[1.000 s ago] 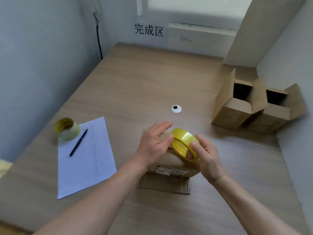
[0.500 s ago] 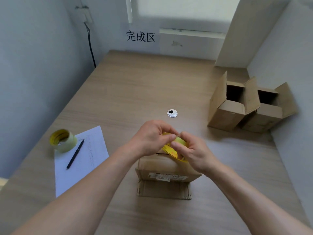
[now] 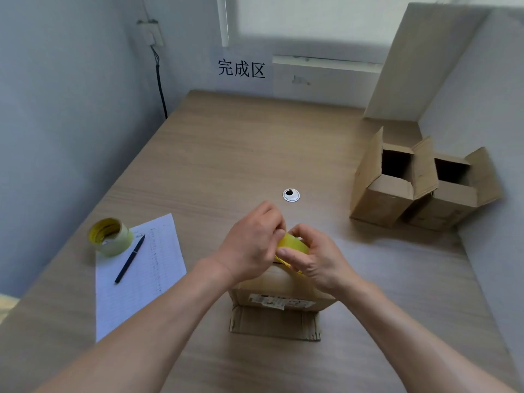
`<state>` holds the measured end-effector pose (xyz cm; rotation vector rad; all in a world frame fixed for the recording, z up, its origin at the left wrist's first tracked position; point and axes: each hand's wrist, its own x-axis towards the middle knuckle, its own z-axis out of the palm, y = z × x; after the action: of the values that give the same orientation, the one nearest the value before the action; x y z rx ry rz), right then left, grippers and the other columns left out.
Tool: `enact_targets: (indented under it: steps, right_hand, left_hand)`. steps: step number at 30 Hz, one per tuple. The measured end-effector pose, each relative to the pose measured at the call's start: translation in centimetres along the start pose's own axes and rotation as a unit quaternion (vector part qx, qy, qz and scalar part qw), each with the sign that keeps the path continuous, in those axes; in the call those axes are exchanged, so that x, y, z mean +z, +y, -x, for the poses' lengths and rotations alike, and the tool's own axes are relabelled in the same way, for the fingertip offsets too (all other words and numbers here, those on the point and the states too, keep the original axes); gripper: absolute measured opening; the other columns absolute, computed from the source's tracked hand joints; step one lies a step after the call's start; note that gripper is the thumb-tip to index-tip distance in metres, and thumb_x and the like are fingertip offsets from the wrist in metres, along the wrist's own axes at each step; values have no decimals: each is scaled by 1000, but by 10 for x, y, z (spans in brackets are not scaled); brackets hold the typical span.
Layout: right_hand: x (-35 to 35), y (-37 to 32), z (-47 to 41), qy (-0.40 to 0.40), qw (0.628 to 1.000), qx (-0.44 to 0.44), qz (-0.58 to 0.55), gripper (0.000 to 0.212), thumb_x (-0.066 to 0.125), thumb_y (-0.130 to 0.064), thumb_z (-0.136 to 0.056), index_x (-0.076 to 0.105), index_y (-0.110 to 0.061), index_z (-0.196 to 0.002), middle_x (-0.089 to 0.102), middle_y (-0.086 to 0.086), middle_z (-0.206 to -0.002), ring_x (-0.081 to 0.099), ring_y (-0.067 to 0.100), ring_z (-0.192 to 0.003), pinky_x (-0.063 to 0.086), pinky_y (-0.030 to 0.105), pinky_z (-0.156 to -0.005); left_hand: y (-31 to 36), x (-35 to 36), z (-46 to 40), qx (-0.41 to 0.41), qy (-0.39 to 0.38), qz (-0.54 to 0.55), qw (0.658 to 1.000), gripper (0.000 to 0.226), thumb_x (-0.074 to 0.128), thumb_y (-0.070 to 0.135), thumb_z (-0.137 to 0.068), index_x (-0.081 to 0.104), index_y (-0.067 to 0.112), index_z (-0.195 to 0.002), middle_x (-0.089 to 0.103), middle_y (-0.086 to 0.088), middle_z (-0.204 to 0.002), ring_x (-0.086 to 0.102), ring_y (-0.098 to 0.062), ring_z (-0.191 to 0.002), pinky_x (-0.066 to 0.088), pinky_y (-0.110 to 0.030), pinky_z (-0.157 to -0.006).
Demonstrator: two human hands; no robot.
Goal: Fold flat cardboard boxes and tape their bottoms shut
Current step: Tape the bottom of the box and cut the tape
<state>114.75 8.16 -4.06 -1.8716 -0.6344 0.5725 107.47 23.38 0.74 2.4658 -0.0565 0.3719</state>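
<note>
A long wooden table (image 3: 226, 154) fills a narrow room with pale blue-grey walls (image 3: 65, 114) close on both sides. At the far end hangs a white sign (image 3: 241, 70) with three black Chinese characters, and above it is a bright window (image 3: 306, 15). A black cable (image 3: 160, 86) runs down the left wall from a wall socket (image 3: 150, 32). A small round white cable hole (image 3: 291, 195) sits in the middle of the table. Near the person stands a cardboard box (image 3: 283, 290) with a white label on its front and one flap lying flat on the table. Above the box, the left hand (image 3: 252, 245) and the right hand (image 3: 314, 258) both curl their fingers round a yellow tape roll (image 3: 293, 243), which is held just over the top of the box. On the left lies a lined paper sheet (image 3: 136, 279) with a black pen (image 3: 130, 259) on it, and a second tape roll (image 3: 110, 236) rests at its corner. On the far right, two open folded boxes (image 3: 419, 191) stand side by side, touching, near the right wall.
</note>
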Motion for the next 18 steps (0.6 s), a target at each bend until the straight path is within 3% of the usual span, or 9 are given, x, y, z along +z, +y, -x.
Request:
enact_targets:
  steps: [3, 7, 13, 15, 18]
  right_hand:
    - [1, -1, 1, -7, 999, 10, -43, 60, 78, -74, -49, 58, -30, -85, 64, 2, -72, 56, 18, -65, 50, 47, -64]
    - [0, -4, 1, -17, 999, 15, -40, 62, 83, -67, -45, 59, -29, -86, 64, -2, -74, 52, 11, -65, 43, 35, -62]
    - [-6, 2, 1, -8, 992, 13, -128, 57, 87, -46, -43, 63, -15, -84, 59, -1, -74, 50, 10, -68, 40, 25, -59]
    - [-7, 7, 3, -9, 986, 15, -165, 53, 86, -38, -44, 62, -11, -82, 57, 0, -73, 50, 12, -69, 40, 24, -59]
    - [-3, 14, 6, 13, 986, 27, -163, 53, 85, -29, -49, 67, -4, -91, 66, 15, -82, 59, 23, -76, 47, 36, -72]
  left_hand:
    - [0, -1, 2, -24, 0, 34, 999, 20, 55, -1, -89, 49, 17, -83, 46, -1, -90, 42, -17, -76, 39, -34, -70]
    - [-4, -6, 5, -36, -8, 41, 998, 15, 55, -4, -89, 53, 10, -84, 48, -4, -89, 42, -16, -76, 34, -26, -70]
    - [-13, -11, 8, -92, 5, 113, 989, 8, 50, 5, -89, 54, 6, -82, 54, -12, -87, 47, -18, -79, 40, -33, -74]
    - [-17, -13, 9, -169, 34, 176, 969, 14, 48, 2, -93, 53, 7, -81, 56, -20, -86, 48, -20, -78, 45, -41, -76]
    - [-18, -13, 10, -271, 90, 303, 909, 19, 45, -5, -96, 53, 3, -81, 55, -18, -84, 51, -25, -79, 56, -48, -74]
